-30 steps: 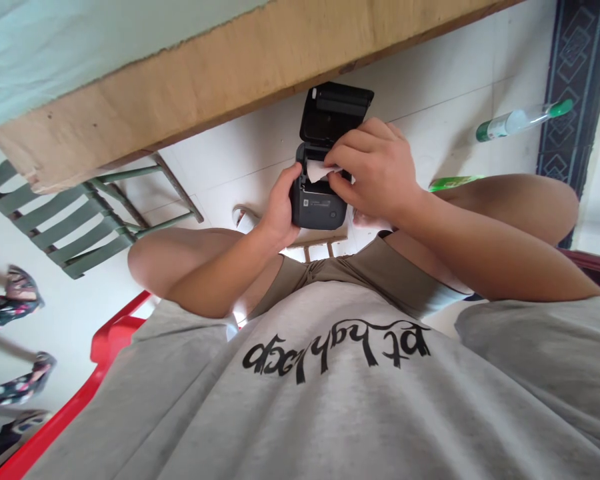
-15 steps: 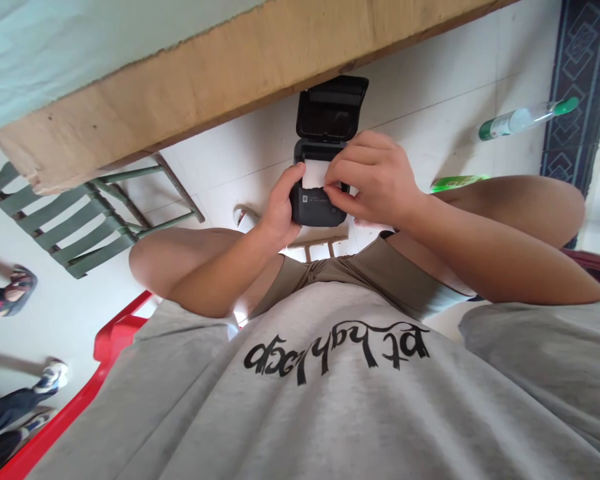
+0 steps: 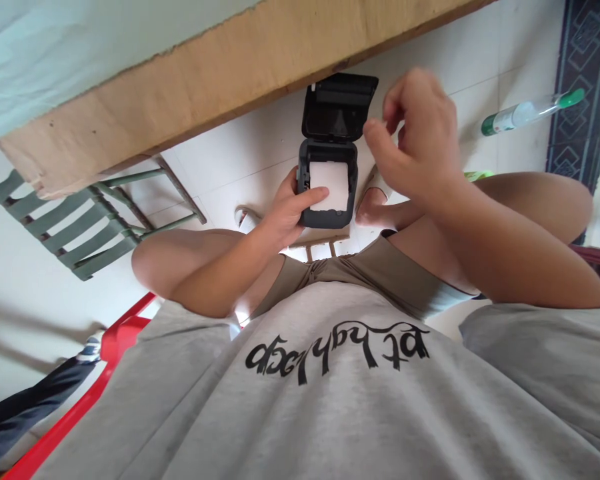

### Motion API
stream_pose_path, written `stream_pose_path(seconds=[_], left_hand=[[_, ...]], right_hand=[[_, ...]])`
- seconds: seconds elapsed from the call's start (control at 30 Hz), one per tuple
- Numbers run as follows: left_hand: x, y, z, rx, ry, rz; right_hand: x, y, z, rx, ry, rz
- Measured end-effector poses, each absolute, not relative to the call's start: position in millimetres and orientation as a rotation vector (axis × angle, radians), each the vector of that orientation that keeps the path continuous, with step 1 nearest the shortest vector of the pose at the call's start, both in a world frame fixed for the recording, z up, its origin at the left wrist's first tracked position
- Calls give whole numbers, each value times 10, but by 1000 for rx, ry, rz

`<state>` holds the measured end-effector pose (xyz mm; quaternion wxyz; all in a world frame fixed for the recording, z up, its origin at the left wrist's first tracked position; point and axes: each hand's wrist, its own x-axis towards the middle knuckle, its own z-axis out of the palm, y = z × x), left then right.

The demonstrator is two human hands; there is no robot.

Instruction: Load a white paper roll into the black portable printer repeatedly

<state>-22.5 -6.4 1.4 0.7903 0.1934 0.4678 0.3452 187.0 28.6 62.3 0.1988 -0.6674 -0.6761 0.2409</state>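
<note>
A small black portable label printer [image 3: 325,220] sits above my lap with its hinged lid [image 3: 341,110] raised. White label paper [image 3: 333,177] lies in its open bay. My left hand [image 3: 287,210] grips the printer's left side, the thumb resting on the paper and the other fingers hidden beneath. To the right of the lid, my right hand [image 3: 420,133] is lifted off the printer, slightly blurred. Its fingers are bent, the thumb stands apart from them, and nothing shows between.
A wooden table edge [image 3: 190,100] runs just beyond the printer. At left stands a green slatted chair [image 3: 65,220]. A green-capped bottle [image 3: 523,117] lies on the floor at right. Another person's leg [image 3: 35,407] shows at lower left, beside a red chair [image 3: 125,333].
My right hand has left the paper and moved up and right. The left thumb now lies across the paper, which covers more of the printer's front. The people at left have shifted.
</note>
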Motion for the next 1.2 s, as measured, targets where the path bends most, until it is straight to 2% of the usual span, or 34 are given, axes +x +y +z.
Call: stream_pose_path(seconds=[0.17, 0.43, 0.57, 0.73, 1.2], left_hand=[[-227, -77, 33, 440, 974, 672], [-230, -74, 51, 447, 959, 688], [-233, -70, 72, 436, 917, 731], [-216, -47, 95, 419, 974, 760], [-222, -28, 136, 389, 962, 823]], right_hand=[[1904, 286, 694, -1784, -1738, 947], [1877, 246, 666, -1667, -1849, 1023], [1814, 227, 539, -1684, -1878, 1323], [1727, 158, 438, -1595, -1553, 1649], [1701, 154, 460, -1536, -1537, 1650]])
